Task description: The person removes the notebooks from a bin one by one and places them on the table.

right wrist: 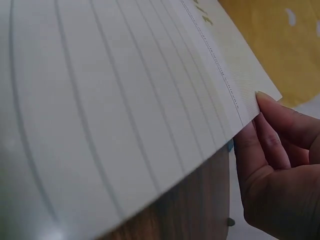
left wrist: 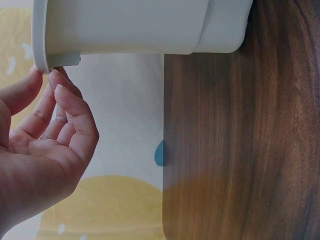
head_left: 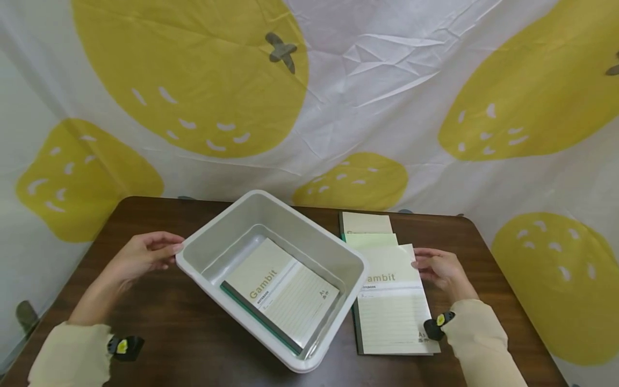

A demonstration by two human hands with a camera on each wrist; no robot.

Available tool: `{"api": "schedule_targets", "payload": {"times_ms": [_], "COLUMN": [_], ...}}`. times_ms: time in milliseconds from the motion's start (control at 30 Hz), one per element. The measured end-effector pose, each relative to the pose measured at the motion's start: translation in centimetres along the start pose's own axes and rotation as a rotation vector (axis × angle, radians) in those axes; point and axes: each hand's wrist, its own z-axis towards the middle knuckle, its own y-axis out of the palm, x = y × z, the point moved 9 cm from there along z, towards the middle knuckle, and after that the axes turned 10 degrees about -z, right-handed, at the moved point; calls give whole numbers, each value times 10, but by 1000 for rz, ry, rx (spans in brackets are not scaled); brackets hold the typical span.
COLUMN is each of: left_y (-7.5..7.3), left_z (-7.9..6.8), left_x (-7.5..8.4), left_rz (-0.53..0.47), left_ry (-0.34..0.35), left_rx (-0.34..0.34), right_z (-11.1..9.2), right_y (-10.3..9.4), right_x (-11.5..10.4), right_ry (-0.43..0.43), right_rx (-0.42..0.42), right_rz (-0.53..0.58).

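My left hand (head_left: pixel 145 255) pinches the rim corner of a light grey plastic tub (head_left: pixel 309 242), thumb on one side and fingertips on the other in the left wrist view. Inside the tub a Gambit notebook (head_left: pixel 285 295) with a dark green spine lies flat on the bottom. On the right, my right hand (head_left: pixel 442 271) pinches the right edge of another Gambit notebook (head_left: pixel 394 317). Its cover (right wrist: pixel 125 100) fills much of the right wrist view, the thumb on top and fingers beneath. The tub's corner overlaps this notebook's left side in the head view.
Behind the held notebook lie a pale green notebook (head_left: pixel 369 240) and a cream notebook (head_left: pixel 367 220), partly covered. Everything is over a dark wooden table (head_left: pixel 193 333). A white cloth (head_left: pixel 377 107) with large yellow fruit prints hangs behind the table's far edge.
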Motion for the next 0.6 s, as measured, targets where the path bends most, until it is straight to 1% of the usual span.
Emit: {"api": "schedule_targets", "payload": {"times_ms": [133,233,300,433,600], "left_y": [1,0,1,0,0], "left_z": [0,0,0,0,0], "left_x": [0,0,0,1,1], "left_rz": [6,16,15,21,34], "left_ry": [-3,-7,-9,-8,-8], "left_rx": [2,6,7,7,7], "right_z": [4,5,5,3,-3], "right_y": [4,6,7,9,6], "right_x": [13,18,19,16,2], "right_ry": [16,11,-4,-39,-96], "right_rx": [4,-4,-25,-76,-133], "right_rz": [6,-16,-25,-49,-65]}}
